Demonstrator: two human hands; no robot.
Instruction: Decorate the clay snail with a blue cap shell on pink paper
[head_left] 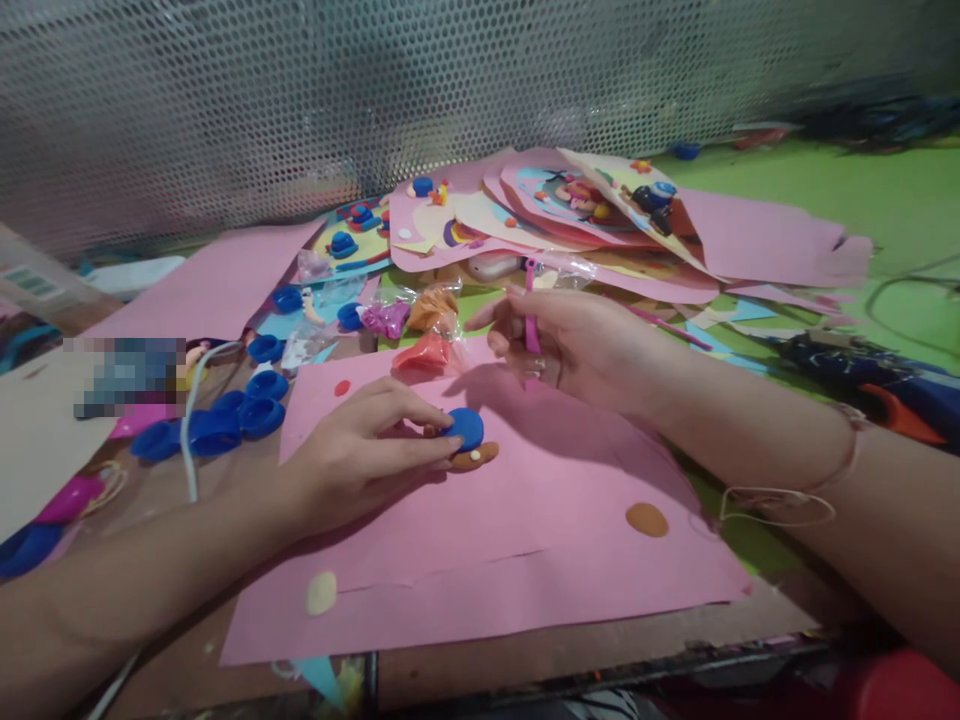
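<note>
On a pink paper sheet [540, 500], my left hand [367, 450] pinches the near-left edge of a round blue disc [466, 428] between thumb and fingers. The disc rests against a flattened brown piece of clay [476, 457] with a small white dot. Just above the sheet, to the right, my right hand [570, 340] has its fingers curled round a thin pink plastic stick tool [531, 325], held upright. Flat clay spots lie on the sheet: a brown one [646, 519], a cream one [322, 593] and a small red one [343, 387].
Clear bags of orange clay [433, 308] and purple clay [386, 318] lie beyond the sheet. Several blue cups [215, 430] and a white cable [189, 440] are at left. Decorated pink paper sheets [480, 225] are piled before a perforated metal panel [375, 90].
</note>
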